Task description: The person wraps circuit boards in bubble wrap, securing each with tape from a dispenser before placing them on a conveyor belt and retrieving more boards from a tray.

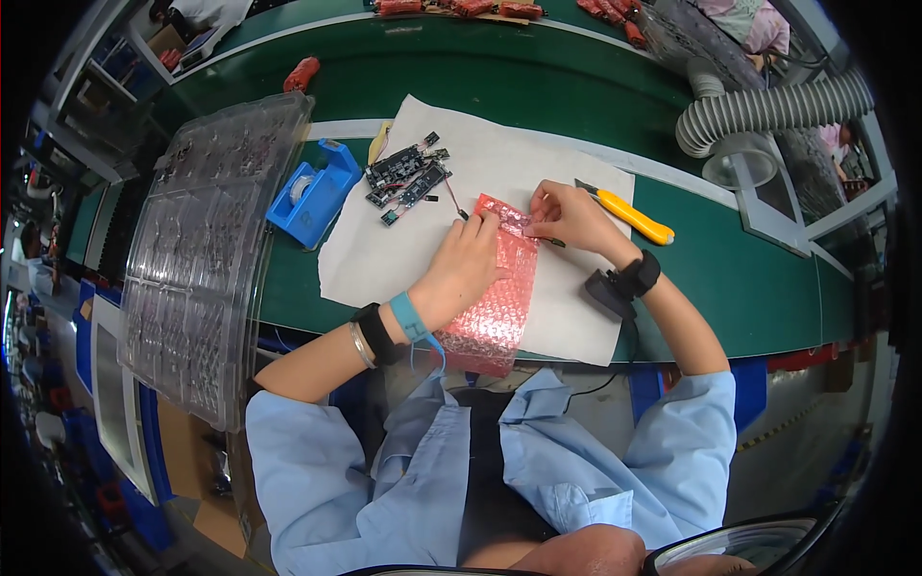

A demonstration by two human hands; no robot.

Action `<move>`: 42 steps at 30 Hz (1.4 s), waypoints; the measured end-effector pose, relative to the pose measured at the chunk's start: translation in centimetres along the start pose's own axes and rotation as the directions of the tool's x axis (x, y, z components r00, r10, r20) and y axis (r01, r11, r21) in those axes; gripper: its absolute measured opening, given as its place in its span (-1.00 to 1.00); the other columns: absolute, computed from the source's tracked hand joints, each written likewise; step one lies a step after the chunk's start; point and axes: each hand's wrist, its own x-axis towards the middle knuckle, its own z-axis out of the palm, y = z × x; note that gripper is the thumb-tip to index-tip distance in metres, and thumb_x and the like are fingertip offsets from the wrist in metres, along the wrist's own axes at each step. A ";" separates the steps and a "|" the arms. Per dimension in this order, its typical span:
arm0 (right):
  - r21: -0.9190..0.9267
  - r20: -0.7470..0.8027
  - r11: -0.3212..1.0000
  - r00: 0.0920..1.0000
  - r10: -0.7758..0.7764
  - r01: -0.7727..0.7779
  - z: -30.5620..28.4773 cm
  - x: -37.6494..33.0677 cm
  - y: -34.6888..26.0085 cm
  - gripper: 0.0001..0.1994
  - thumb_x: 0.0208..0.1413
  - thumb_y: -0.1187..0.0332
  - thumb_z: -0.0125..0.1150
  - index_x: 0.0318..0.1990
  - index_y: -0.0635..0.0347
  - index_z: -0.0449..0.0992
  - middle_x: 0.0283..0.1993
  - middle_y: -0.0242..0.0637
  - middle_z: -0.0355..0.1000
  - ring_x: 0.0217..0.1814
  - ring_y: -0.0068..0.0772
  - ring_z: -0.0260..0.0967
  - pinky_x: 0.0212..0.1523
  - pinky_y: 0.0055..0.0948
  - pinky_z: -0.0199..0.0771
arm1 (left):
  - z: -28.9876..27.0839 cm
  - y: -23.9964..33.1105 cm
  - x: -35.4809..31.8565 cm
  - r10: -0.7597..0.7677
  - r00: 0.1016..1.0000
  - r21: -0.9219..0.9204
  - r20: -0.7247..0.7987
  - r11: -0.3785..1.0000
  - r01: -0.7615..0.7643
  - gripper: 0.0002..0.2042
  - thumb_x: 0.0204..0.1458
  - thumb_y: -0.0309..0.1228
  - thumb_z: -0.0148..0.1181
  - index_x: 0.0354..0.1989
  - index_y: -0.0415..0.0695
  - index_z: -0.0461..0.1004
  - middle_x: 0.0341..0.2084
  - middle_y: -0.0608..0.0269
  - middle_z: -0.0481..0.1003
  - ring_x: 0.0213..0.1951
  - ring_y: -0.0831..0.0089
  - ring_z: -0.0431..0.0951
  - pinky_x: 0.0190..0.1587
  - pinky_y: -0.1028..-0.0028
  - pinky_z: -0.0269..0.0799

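- Green worktop across the middle, with a green conveyor-like surface spanning the top.
- Ribbed grey duct at upper right, above a pale metal frame.
- Grey floor at lower right, crossed by a striped line.

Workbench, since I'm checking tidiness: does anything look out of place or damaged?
The boards lie askew, overlapping, left of and beyond the red wrap; the yellow knife straddles the edge of the paper. No spill or damage shows.
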 end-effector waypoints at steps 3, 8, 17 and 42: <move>0.033 0.105 0.996 0.992 0.075 -0.079 -1.1 1.4 0.6 -0.78 -0.17 0.42 0.45 -0.34 0.28 0.58 -0.42 -0.27 0.52 -0.36 -0.47 0.47 -0.31 -0.51 0.46 | -0.3 0.6 0.2 -0.005 0.999 0.064 -0.045 0.998 0.008 -0.42 0.01 -0.14 0.19 0.01 -0.45 0.34 0.00 -0.08 0.30 0.01 0.13 0.30 0.06 0.28 0.24; -0.051 0.194 0.986 0.967 0.168 -0.161 -2.3 3.9 0.8 -0.75 -0.21 0.42 0.47 -0.34 0.28 0.57 -0.42 -0.26 0.55 -0.36 -0.47 0.49 -0.31 -0.51 0.48 | 0.3 1.7 -0.8 0.026 0.998 -0.174 -0.060 0.984 -0.036 -0.43 0.02 -0.14 0.18 0.03 -0.44 0.34 0.04 -0.11 0.29 0.07 0.08 0.28 0.13 0.21 0.19; -0.018 0.162 0.991 0.978 0.135 -0.134 -1.7 3.1 0.9 -0.78 -0.17 0.43 0.45 -0.36 0.28 0.55 -0.42 -0.34 0.51 -0.37 -0.57 0.46 -0.32 -0.56 0.45 | 0.3 1.4 0.6 0.020 0.973 -0.219 -0.231 0.973 -0.072 -0.30 0.01 -0.01 0.17 0.10 -0.46 0.29 0.13 -0.30 0.22 0.22 -0.08 0.18 0.29 0.14 0.03; -0.565 -0.175 0.784 0.891 -0.418 0.257 5.2 -4.5 -1.4 -0.60 0.15 0.31 0.08 0.05 0.47 0.39 0.09 0.08 0.34 0.16 0.02 0.30 0.20 -0.24 0.30 | -2.0 -10.7 0.5 -0.429 0.900 -0.328 0.083 0.841 0.431 -0.70 -0.08 -0.38 0.30 -0.20 -0.28 0.48 -0.36 -0.03 0.53 -0.35 0.06 0.54 -0.29 0.32 0.45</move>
